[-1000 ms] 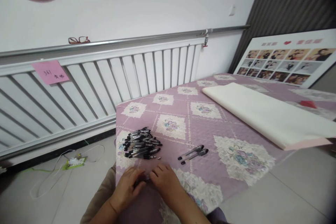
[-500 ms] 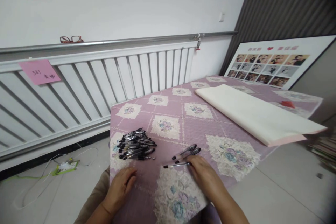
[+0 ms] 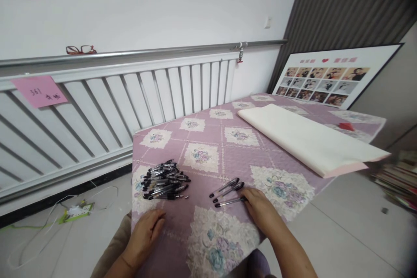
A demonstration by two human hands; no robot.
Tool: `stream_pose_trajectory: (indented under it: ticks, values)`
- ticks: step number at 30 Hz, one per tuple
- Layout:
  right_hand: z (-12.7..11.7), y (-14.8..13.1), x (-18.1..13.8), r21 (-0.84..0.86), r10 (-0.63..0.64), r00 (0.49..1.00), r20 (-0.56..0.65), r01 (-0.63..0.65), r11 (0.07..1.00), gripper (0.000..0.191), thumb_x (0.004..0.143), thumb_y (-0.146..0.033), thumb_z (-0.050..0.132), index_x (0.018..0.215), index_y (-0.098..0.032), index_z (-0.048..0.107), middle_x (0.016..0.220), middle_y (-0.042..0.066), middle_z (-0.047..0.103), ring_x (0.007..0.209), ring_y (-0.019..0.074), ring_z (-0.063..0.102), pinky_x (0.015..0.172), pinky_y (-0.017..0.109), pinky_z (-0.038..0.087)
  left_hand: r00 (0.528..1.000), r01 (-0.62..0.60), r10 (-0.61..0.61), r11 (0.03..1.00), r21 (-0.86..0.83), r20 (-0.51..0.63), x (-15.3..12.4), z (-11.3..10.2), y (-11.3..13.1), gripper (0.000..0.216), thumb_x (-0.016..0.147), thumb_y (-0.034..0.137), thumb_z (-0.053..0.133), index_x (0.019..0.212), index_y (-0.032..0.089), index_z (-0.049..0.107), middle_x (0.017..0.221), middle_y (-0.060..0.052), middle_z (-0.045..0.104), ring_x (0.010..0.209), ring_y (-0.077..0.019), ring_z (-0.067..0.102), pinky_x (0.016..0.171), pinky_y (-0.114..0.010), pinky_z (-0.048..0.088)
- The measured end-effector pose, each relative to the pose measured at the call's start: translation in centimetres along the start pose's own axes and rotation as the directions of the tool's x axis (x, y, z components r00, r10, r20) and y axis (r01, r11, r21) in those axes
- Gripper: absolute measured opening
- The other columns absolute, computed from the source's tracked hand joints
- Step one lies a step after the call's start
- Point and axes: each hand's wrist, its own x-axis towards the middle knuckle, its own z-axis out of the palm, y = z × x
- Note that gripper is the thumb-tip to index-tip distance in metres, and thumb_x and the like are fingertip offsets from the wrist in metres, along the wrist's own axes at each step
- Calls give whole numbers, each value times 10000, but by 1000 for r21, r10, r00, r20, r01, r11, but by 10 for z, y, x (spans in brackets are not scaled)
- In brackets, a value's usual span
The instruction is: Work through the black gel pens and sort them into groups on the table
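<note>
A heap of black-capped clear pens (image 3: 165, 180) lies near the left edge of the cloth-covered table (image 3: 208, 186). To its right, two pens (image 3: 228, 189) lie side by side at a slant. Just below them is another pen (image 3: 230, 202), its right end at the fingertips of my right hand (image 3: 259, 208). Those fingers are closed on that end and partly hide it. My left hand (image 3: 146, 232) rests on the cloth below the heap, holding nothing, with the thumb apart from the fingers.
A folded cream sheet (image 3: 302, 139) lies across the table's right side, with a small red item (image 3: 346, 126) behind it. A white radiator (image 3: 146, 95) runs along the wall. A photo board (image 3: 321, 78) stands at the back. A power strip (image 3: 76, 212) sits on the floor.
My right hand has brought the third pen up beside the two slanted pens, closer to them. My left hand stays in place. The whole view has shifted slightly.
</note>
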Motion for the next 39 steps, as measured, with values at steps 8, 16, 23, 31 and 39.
stream_pose_trajectory:
  ticks: [8,16,23,31,39]
  values:
    - [7,-2,1,-58,6,993,-120,-13,998,307,815,-98,453,1045,-169,643,1108,110,627,1047,236,547,949,383,434,1000,2,-2,1000,-3,9,1,1,-1,343,950,443,410,1011,219,661,936,-77,706,872,-216,664,791,-339,561]
    - [3,-30,-5,-19,78,980,-183,-83,996,215,831,-243,571,1028,-191,638,1044,102,603,977,251,562,893,387,464,1000,-24,24,1000,-1,-4,0,2,-5,302,951,423,426,1016,229,649,925,-58,705,859,-206,665,780,-324,560]
    - [14,-54,6,-3,82,995,64,-82,997,253,826,-131,534,1032,-186,669,963,92,588,914,218,578,813,312,481,1000,-28,28,1000,12,-11,1,2,-4,286,953,407,427,1010,233,645,924,-48,704,857,-197,666,780,-312,558]
    - [15,-50,4,36,67,992,104,-71,997,229,818,-108,539,984,-179,681,959,90,587,929,218,562,830,311,461,999,-33,33,999,9,-2,2,0,-2,284,950,398,428,1003,227,648,908,-46,705,842,-192,668,766,-299,559]
    - [12,-50,5,65,67,991,119,-75,995,229,818,-105,515,967,-169,677,954,97,585,928,224,554,838,329,457,999,-37,38,999,20,-18,1,3,-5,278,945,403,441,1011,232,651,918,-42,711,852,-192,672,776,-300,562]
